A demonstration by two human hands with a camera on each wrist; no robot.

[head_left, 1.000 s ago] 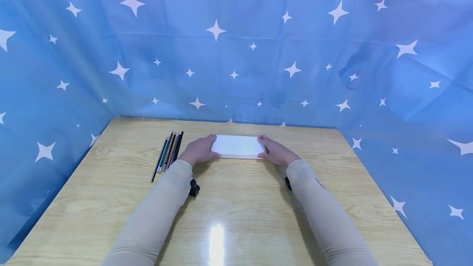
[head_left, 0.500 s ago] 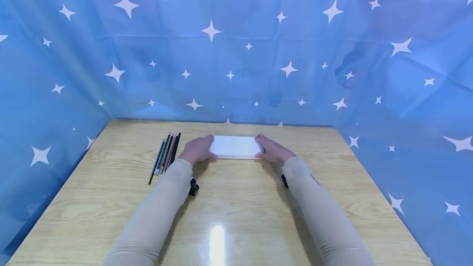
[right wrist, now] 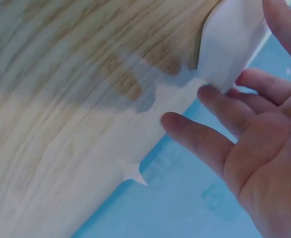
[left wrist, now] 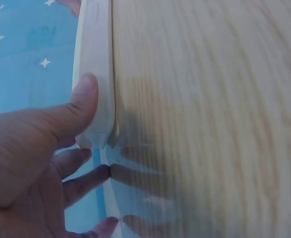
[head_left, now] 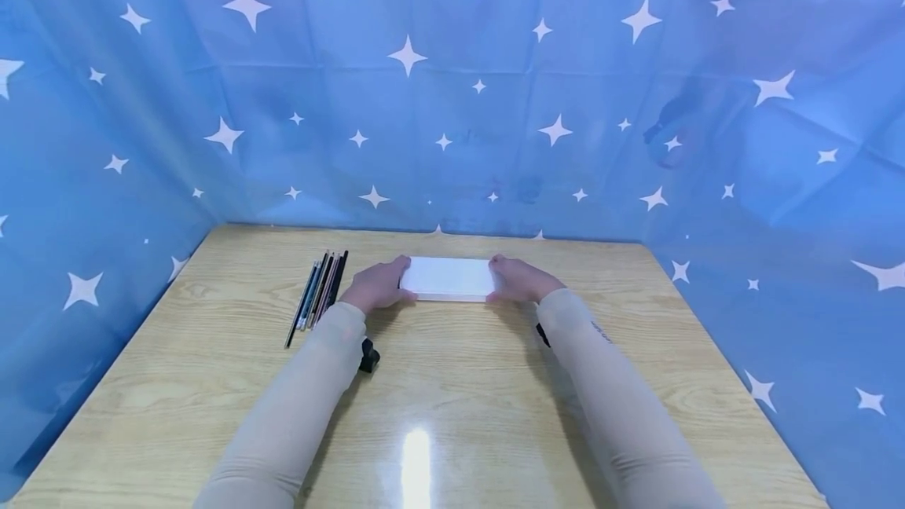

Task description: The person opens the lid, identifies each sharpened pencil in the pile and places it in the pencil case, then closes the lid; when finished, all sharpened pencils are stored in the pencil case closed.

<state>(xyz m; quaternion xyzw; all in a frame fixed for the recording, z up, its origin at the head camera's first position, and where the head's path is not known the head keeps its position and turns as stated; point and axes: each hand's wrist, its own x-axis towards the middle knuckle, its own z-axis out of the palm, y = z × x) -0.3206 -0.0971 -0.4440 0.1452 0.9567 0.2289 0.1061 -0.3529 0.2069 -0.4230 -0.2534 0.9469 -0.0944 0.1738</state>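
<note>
A long white box (head_left: 447, 276) lies near the far side of the table, crosswise, between both hands. Its left end is in my left hand (head_left: 377, 287): the left wrist view has the thumb pressed on the front side of the white box (left wrist: 97, 54) and an index finger behind its end, other fingers spread lower down. My right hand (head_left: 521, 281) holds the opposite end. In the right wrist view, the thumb is at one side of the box (right wrist: 230, 42) and fingertips at the other, with one finger extended apart from it.
Left of the left hand, several pencils (head_left: 318, 289) lie side by side on the wooden table (head_left: 452, 383). A blue curtain (head_left: 452, 100) with white stars hangs behind the table and along both sides. Black wrist cameras (head_left: 369, 355) sit under the sleeves.
The right hand has shifted slightly left, and the white box a little with it. Both hands keep their hold on its ends. The pencils stay where they were; the head view sways slightly.
</note>
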